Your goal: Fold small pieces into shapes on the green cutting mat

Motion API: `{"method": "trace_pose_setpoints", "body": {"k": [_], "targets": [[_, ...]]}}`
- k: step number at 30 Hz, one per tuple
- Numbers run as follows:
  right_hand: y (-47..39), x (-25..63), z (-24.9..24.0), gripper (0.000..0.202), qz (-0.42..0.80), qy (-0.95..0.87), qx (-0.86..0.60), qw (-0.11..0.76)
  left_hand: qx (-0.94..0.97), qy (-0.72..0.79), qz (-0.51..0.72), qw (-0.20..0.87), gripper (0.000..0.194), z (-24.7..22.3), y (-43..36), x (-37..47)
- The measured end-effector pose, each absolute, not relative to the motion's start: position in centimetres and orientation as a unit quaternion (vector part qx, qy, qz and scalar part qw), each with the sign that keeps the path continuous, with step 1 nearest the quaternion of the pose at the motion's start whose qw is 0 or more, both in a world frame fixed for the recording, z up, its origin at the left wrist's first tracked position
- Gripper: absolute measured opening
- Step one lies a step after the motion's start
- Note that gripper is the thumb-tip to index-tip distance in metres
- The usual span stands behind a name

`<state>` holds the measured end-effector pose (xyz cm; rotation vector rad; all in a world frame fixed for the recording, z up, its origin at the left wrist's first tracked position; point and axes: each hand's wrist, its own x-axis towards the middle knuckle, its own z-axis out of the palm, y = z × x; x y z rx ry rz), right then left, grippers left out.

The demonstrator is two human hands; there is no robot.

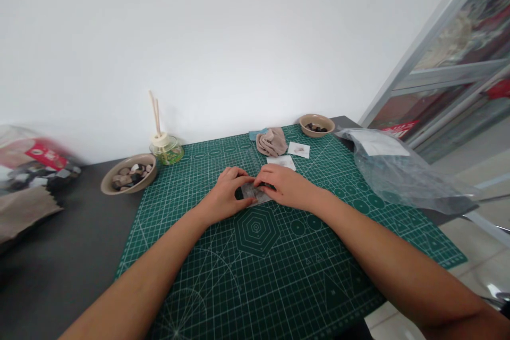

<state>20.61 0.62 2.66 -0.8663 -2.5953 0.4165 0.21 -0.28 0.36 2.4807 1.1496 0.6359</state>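
Both my hands meet over the middle of the green cutting mat. Between them is a small flat greyish piece, thin and partly see-through in look; its exact kind I cannot make out. My left hand grips its left side with thumb and fingers. At its upper right, the bent fingers of my right hand are closed on the piece, and they hide part of it. Just beyond my right hand lie a white card and another white card with a small brownish mark or bit on it.
A crumpled beige cloth lies at the back. One bowl of stones stands left, another bowl with dark stones back right. A reed diffuser stands by the wall. Clear plastic bag right; bagged stones far left.
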Motion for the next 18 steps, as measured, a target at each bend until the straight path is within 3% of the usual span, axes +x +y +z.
{"method": "trace_pose_setpoints", "body": {"k": [18], "targets": [[0.34,20.28,2.65,0.019,0.183,-0.922,-0.278,0.197,0.872,0.403,0.226,0.16,0.031,0.28,-0.25,0.11]]}}
